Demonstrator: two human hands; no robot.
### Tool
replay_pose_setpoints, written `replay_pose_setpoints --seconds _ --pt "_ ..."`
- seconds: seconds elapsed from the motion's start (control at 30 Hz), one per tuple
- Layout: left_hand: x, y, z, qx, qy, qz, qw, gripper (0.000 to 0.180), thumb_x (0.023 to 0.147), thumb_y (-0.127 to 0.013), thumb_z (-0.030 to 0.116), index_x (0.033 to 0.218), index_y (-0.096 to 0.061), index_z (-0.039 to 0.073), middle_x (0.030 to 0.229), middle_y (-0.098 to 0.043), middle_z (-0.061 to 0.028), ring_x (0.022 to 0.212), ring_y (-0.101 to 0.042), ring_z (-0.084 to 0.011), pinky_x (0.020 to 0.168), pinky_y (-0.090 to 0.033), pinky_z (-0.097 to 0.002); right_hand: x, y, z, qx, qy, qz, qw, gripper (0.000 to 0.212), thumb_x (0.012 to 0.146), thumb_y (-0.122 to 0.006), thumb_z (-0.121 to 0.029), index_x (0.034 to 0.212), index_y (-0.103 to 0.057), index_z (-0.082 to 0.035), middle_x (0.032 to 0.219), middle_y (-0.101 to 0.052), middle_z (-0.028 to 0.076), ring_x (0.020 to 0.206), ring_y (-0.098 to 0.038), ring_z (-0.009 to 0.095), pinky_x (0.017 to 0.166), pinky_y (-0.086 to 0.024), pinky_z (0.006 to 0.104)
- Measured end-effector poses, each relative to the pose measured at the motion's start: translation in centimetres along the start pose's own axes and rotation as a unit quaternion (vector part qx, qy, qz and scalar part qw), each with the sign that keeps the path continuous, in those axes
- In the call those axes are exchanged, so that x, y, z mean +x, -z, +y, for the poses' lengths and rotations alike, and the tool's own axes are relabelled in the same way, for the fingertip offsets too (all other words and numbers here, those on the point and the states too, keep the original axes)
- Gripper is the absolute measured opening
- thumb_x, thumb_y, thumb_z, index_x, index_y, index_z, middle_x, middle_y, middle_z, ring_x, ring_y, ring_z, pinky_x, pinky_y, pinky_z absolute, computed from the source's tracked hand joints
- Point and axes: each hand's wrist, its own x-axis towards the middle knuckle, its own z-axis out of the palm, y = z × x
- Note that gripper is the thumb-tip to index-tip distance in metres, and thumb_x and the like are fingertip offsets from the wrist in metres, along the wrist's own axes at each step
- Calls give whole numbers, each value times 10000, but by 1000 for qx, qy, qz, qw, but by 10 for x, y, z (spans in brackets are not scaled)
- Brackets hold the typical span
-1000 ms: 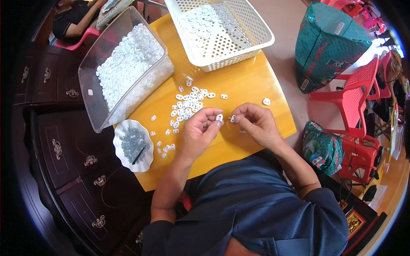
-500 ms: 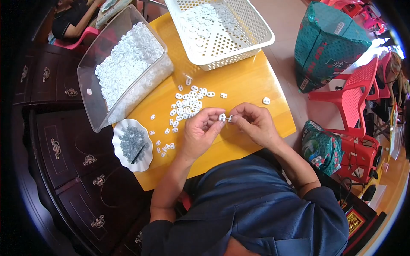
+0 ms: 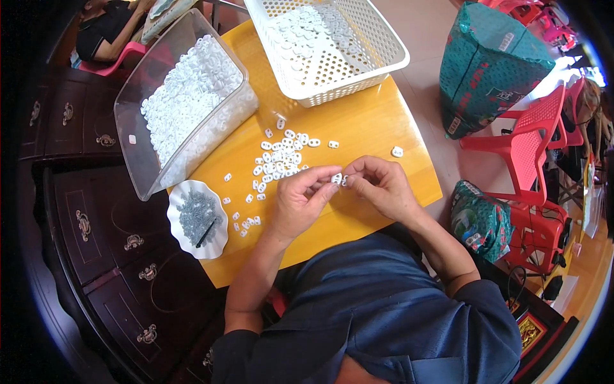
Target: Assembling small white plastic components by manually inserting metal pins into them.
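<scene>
Between the thumb and fingers of my left hand (image 3: 299,200) is a small white oval plastic piece (image 3: 336,178) with dark holes. My right hand (image 3: 382,191) pinches a smaller white piece (image 3: 345,180) right beside it. The two pieces meet or nearly meet; fingertips hide the exact contact. Past my left hand lies a loose pile of white two-holed oval pieces (image 3: 276,157) on the yellow table (image 3: 371,121). Smaller white pieces (image 3: 249,222) are scattered nearer to me, left of my left wrist.
At the table's left edge, a scalloped white dish (image 3: 217,240) holds small grey-clear bits and a dark, thin tool (image 3: 206,234). A clear bin (image 3: 137,157) full of white pieces and a white perforated basket (image 3: 358,80) stand behind. One piece (image 3: 397,152) lies far right.
My hands have drawn slightly closer together, narrowing the gap between the two pieces. The piece in my left hand has turned a little. Things on the table keep their places.
</scene>
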Motion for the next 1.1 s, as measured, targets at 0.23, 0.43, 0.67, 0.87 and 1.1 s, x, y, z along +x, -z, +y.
replay_pose_setpoints --seconds 0.23,0.43,0.67,0.87,1.1 --pt "4 0 5 83 -50 0 995 292 879 -740 -27 1166 -729 28 893 -745 -77 721 -676 -84 646 -540 -230 0 4 -8 38 -38 -35 998 112 981 -655 -54 1038 -684 37 903 -700 13 832 -633 48 735 -518 218" --pt "8 0 8 119 -94 0 988 287 853 -760 -19 1135 -729 21 822 -693 -74 645 -621 -113 588 -487 -250 0 7 -7 66 -54 -48 995 130 986 -666 -71 1067 -680 30 915 -712 22 846 -652 62 728 -524 219" --pt "9 2 17 137 -124 -7 983 267 864 -733 -33 1125 -728 21 840 -666 -79 639 -619 -137 584 -490 -269 5 9 -9 109 -87 -82 987 175 1011 -660 -149 1093 -683 4 923 -722 30 805 -656 73 707 -537 225" --pt "3 -3 30 215 -113 -10 970 430 824 -792 73 1232 -666 16 969 -672 -112 774 -682 -241 672 -547 -333 5 6 -8 106 -109 -75 986 187 1010 -662 -174 1087 -675 -3 927 -718 27 794 -644 65 701 -522 215" --pt "6 -18 28 396 -215 75 889 519 753 -822 143 1232 -649 46 1033 -668 -106 877 -683 -295 764 -564 -383 3 -3 -9 165 -93 -41 981 169 1014 -659 -195 1067 -660 -34 887 -686 -3 765 -594 37 673 -471 195"
